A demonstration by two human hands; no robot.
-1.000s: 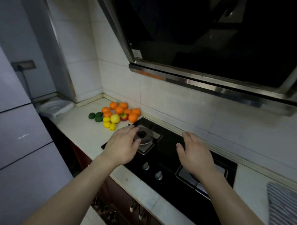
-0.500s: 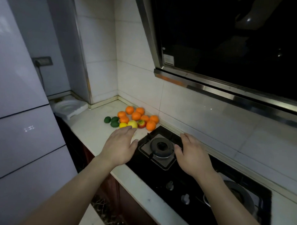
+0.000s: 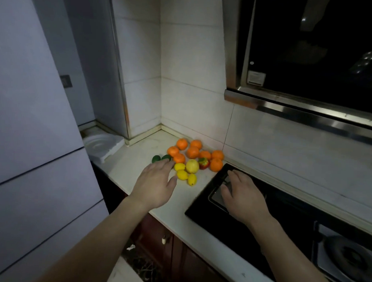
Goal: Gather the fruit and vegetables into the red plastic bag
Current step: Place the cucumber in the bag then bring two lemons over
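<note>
Both empty: left hand (image 3: 155,183) has fingers straight and loosely spread, fingertips just beside the lemons (image 3: 182,174) and partly covering the green fruit (image 3: 156,159). The right hand (image 3: 243,198) is flat, palm down, over the hob (image 3: 284,209) corner. Fruit lies loose on the white counter (image 3: 141,148) near the wall corner, with oranges (image 3: 192,152) at the back and a red apple (image 3: 203,163) touching them.

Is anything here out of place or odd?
Yes: the fruit lies loose on the counter, one orange right at the corner of the hob, and no red bag is in view.
</note>
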